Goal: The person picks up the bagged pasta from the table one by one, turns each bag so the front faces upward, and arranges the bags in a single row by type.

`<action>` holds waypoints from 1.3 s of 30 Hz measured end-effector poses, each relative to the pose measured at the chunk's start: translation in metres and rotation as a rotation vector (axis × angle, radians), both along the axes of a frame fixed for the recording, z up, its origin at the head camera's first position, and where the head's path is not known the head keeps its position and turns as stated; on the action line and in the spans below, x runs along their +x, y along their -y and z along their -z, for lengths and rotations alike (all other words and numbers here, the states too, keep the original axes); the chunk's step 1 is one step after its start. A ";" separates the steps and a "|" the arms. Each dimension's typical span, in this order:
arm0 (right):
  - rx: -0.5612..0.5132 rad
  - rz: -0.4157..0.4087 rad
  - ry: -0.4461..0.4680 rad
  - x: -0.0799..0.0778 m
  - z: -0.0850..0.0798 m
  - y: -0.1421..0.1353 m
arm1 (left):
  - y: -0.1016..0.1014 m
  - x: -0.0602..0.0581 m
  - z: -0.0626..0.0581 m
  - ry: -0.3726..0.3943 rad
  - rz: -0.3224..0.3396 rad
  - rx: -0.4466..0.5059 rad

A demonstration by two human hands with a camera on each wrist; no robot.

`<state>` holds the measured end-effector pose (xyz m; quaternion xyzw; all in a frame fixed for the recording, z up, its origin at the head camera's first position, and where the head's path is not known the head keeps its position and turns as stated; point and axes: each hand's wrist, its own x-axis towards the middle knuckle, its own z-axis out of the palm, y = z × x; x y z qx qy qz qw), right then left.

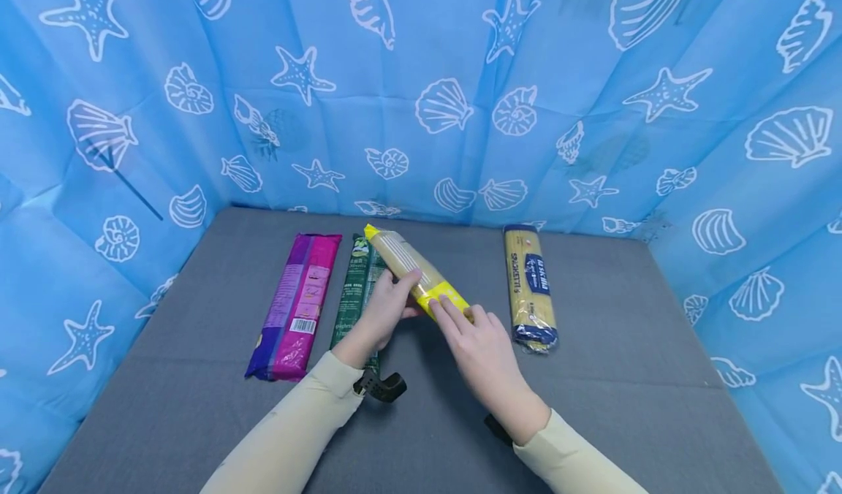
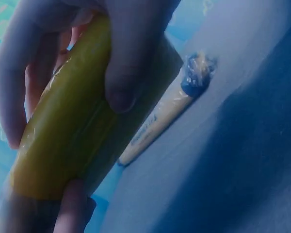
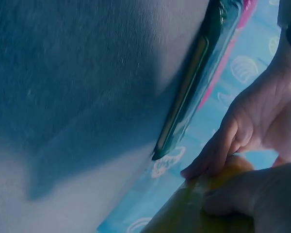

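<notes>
Both hands hold a clear packet of spaghetti with yellow ends [image 1: 403, 255], slanted above the table in the head view. My left hand [image 1: 388, 305] grips it along its left side, thumb on top. At the lower yellow end, my right hand [image 1: 482, 344] has its fingers over the top, while its thumb is hidden in the head view. The left wrist view shows the yellow wrapping [image 2: 72, 136] close up between fingers. Partly behind the left hand and forearm lies a dark green spaghetti packet [image 1: 351, 297].
A pink and purple packet [image 1: 309, 300] lies left of the green one on the grey table [image 1: 612, 384]. To the right is a spaghetti packet with dark blue ends [image 1: 529, 286]. A blue curtain with shells and starfish [image 1: 395, 114] surrounds the table's back and sides.
</notes>
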<state>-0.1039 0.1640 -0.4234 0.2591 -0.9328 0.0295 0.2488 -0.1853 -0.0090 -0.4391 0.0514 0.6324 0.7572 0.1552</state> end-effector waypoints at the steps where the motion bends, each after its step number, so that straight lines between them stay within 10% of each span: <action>1: 0.026 -0.001 0.004 0.001 0.001 0.001 | 0.000 0.000 0.002 0.011 -0.012 -0.001; 17: -0.013 -0.030 0.064 0.005 0.007 0.005 | -0.002 0.000 0.007 0.114 -0.100 0.062; 32: -0.510 -0.046 0.391 0.001 0.000 -0.011 | 0.004 -0.004 0.005 0.043 -0.084 0.048; 39: -0.791 0.076 0.721 -0.004 0.011 -0.019 | 0.003 -0.003 0.004 0.021 -0.041 0.039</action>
